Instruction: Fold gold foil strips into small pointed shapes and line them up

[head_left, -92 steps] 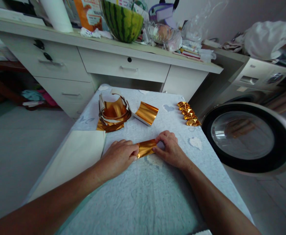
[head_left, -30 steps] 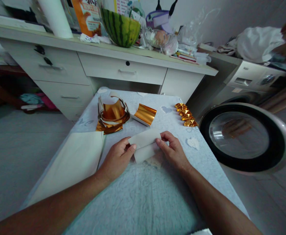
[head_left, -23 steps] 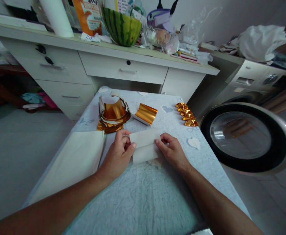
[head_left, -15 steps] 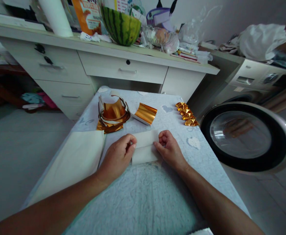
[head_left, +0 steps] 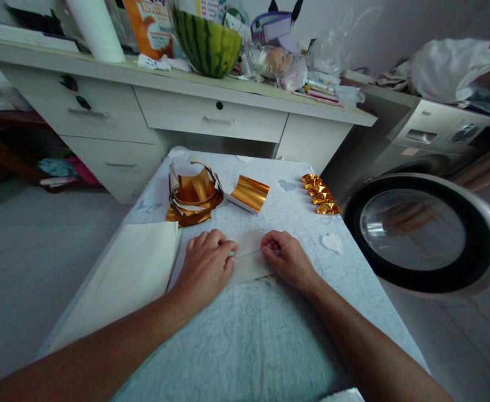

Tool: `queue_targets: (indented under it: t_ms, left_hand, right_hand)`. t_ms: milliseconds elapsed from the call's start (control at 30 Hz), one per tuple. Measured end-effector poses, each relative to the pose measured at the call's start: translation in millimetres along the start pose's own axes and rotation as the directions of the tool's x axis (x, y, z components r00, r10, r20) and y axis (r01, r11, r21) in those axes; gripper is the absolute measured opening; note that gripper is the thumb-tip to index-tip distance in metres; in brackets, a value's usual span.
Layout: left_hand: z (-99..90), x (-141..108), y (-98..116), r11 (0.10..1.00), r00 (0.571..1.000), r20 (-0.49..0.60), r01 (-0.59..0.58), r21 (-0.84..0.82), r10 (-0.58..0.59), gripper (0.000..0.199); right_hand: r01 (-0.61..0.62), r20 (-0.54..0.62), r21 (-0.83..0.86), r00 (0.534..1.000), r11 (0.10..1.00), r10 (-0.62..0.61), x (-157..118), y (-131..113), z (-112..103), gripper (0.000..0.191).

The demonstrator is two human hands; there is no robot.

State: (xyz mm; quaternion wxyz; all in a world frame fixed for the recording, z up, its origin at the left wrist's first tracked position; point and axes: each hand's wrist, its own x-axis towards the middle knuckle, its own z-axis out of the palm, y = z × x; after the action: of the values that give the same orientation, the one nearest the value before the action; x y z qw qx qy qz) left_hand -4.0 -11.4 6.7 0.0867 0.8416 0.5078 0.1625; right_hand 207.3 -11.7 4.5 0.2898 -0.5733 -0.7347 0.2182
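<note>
- A broad white sheet (head_left: pixel 123 273) lies along the left side of the table (head_left: pixel 286 335).
- The stack of gold paper (head_left: pixel 196 190) stands beyond it, curled up in a loop; how many pieces it has is hard to make out.
- The left hand (head_left: pixel 207 265) lies palm down, fingers bent, over the paper's left end—whether it pinches or only presses, I cannot tell.
- The creased paper (head_left: pixel 248 262) is on the table between the hands, pale face up, its long axis running side to side and rising slightly rightward; the crease runs the same way. Both ends are partly hidden.
- A curled gold piece (head_left: pixel 250 194) sits beyond it.
- The right hand (head_left: pixel 289 257) has thumb and forefinger nearly together at the paper's right edge—grip unclear.
- Small folded gold shapes (head_left: pixel 322 195) overlap in a row.
- A white thing (head_left: pixel 345 396) is cut off below.
</note>
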Motion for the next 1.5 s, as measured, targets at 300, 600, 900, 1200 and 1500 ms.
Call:
queue_targets:
  t_ms: [300, 600, 900, 1200, 1500]
  left_hand:
    - [10.3, 2, -3, 0.974, 0.973, 0.088, -0.204, -0.097, 0.212, 0.031]
    - [-0.4, -1, 3, 0.977, 0.974, 0.126, -0.175, -0.118, 0.190, 0.025]
    - [0.3, -2, 2, 0.977, 0.972, 0.135, -0.175, -0.121, 0.191, 0.024]
    - [-0.8, -2, 2, 0.976, 0.970, 0.138, -0.187, -0.111, 0.202, 0.026]
    - [-7.1, 0, -1, 0.966, 0.967, 0.167, -0.155, -0.208, 0.191, 0.031]
  right_hand:
    - [0.034, 0.112, -0.025, 0.993, 0.999, -0.031, -2, 6, -12, 0.034]
    - [0.187, 0.316, -0.026, 0.933, 0.982, -0.169, -6, 8, -34, 0.045]
    - [0.217, 0.332, -0.113, 0.928, 0.970, -0.170, -9, 0, -38, 0.041]
    - [0.347, 0.326, -0.147, 0.901, 0.926, -0.286, -11, -5, -35, 0.040]
    - [0.382, 0.309, -0.043, 0.884, 0.923, -0.351, -7, -4, -28, 0.014]
